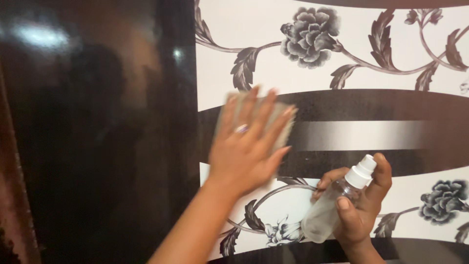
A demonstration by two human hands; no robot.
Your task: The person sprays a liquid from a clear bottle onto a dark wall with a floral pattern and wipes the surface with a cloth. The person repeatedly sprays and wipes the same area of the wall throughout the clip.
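Note:
My left hand (pixel 246 146) lies flat with fingers spread, pressing a beige cloth (pixel 286 120) against a glossy upright panel (pixel 351 44) printed with grey flowers, leaves and dark bands. A ring sits on one finger. My right hand (pixel 359 210) is lower right, wrapped around a clear plastic spray bottle (pixel 325 215) with a white pump nozzle (pixel 361 171) that points up and to the right. The bottle is tilted, close to the panel.
To the left of the patterned panel is a dark, shiny brown surface (pixel 97 146) that shows a dim reflection and a light glare. A reddish-brown edge (pixel 10 195) runs down the far left.

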